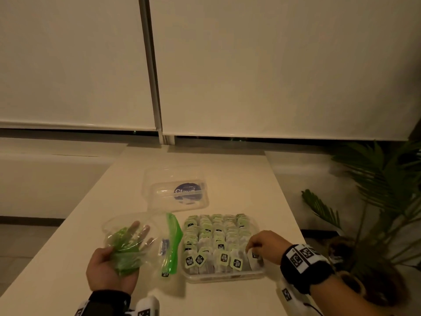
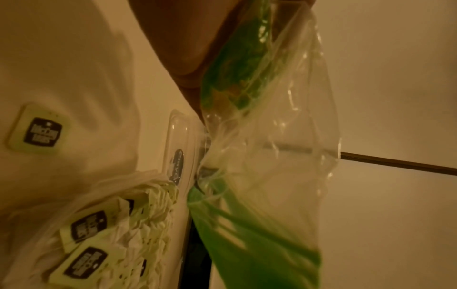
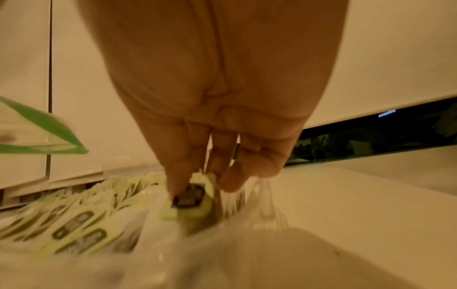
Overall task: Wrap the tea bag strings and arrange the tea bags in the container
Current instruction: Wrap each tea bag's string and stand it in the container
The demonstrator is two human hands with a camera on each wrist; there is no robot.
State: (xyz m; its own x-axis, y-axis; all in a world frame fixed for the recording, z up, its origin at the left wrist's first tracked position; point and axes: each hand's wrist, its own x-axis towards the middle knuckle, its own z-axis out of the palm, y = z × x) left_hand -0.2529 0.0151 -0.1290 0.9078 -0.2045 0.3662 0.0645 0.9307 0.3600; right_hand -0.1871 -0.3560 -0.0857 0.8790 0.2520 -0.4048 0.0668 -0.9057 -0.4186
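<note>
- A clear plastic container [image 1: 224, 275] is seen on the pale table [image 1: 227, 169], at the near right of the work area; rows of tea bags [image 1: 214, 233] with green tags are packed inside it from the far wall to the near wall.
- The right hand [image 1: 265, 245] is held over the container's near right corner. One tea bag [image 1: 253, 258] is pinched at its tag between thumb and fingertips [image 3: 178, 187], and it stands at the right end of the nearest row, against the container's right wall.
- Whether a string is wound round that bag cannot be told; the right wrist view is blurred.
- The left hand [image 1: 111, 267] is seen at the near left, palm up and clear of the container. A crumpled clear and green plastic bag [image 1: 127, 247] is gripped between the thumb and palm, while the fingers are stretched out under the film.
- A second bag with a green zip strip [image 1: 172, 245] lies flat on the table between the left hand and the container, just beside the container's left wall.
- A clear lid [image 1: 175, 190] bearing a dark round label is noted on the table beyond the container, apart from it.
- A potted palm [image 1: 376, 201] stands to the right of the table.
</note>
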